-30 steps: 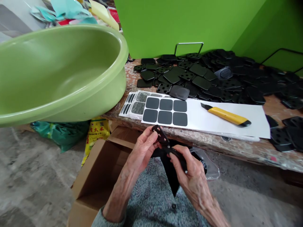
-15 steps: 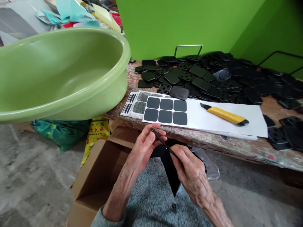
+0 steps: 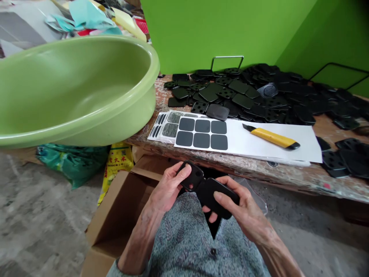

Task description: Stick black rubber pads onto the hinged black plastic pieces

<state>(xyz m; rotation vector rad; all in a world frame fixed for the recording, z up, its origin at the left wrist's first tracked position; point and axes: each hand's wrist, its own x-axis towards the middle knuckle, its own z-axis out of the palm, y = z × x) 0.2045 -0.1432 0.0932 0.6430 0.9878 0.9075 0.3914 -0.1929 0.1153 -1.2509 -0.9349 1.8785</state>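
Between my hands, above my lap, is a black hinged case (image 3: 206, 194) like a small compact, spread flat with its two halves side by side. My left hand (image 3: 168, 188) pinches the left half, thumb on top, where dark round spots show. My right hand (image 3: 242, 204) grips the plain right half, thumb on its face and fingers underneath. Just beyond, at the table's front edge, lies a white sheet (image 3: 235, 138) bearing several dark rounded-square stickers (image 3: 202, 141). A yellow utility knife (image 3: 275, 138) with a dark blade rests on the sheet's right part.
Many similar black cases (image 3: 242, 100) are heaped at the back of the worn wooden table (image 3: 190, 156), against a green panel (image 3: 225, 30). A large green basin (image 3: 115, 127) stands at the left. Below it are an open cardboard box (image 3: 112, 215) and a green plastic bag (image 3: 72, 163).
The case has turned from edge-on to face-up, so both its halves show. My right hand has rolled over, its thumb now on top. The sheet and knife lie as before.
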